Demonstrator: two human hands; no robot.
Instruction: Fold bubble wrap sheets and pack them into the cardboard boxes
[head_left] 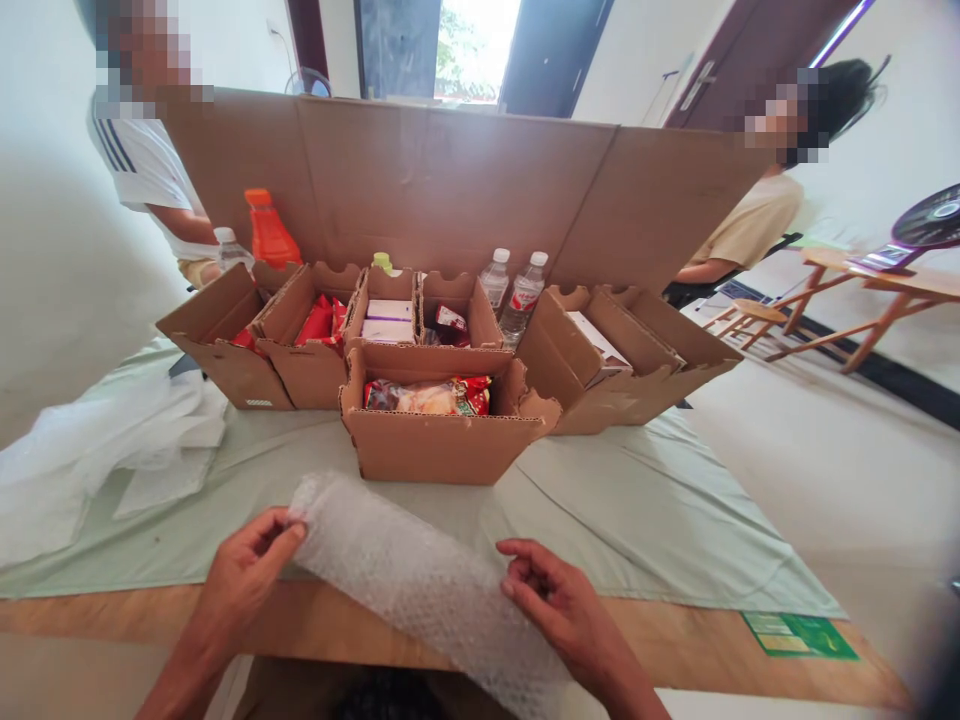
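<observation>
Stretched slantwise across the front edge of the counter (360, 612), a long strip of bubble wrap (405, 570): clear to milky white, dimpled all over with small bubbles, pale and faintly glossy. Roughly rectangular, slightly crumpled at the upper end, with the lower end reaching past the wood toward the lap. Pinched at the upper left corner between thumb and fingers of the left hand (244, 570). At the right-hand long edge, the right hand (562, 610), with fingers loosely curled and thumb near the plastic; impossible to tell whether gripping or merely touching. Over most of the wood, a pale green cloth (637, 500), thin and creased. Just beyond the strip, a brown cardboard box (427, 450) with corrugated, notched rims, containing shiny red-printed packets (427, 397). To the left, rumpled, overlapping translucent sheets (135, 440). Farther back, a tall, flat cardboard panel (465, 190) with vertical creases.
</observation>
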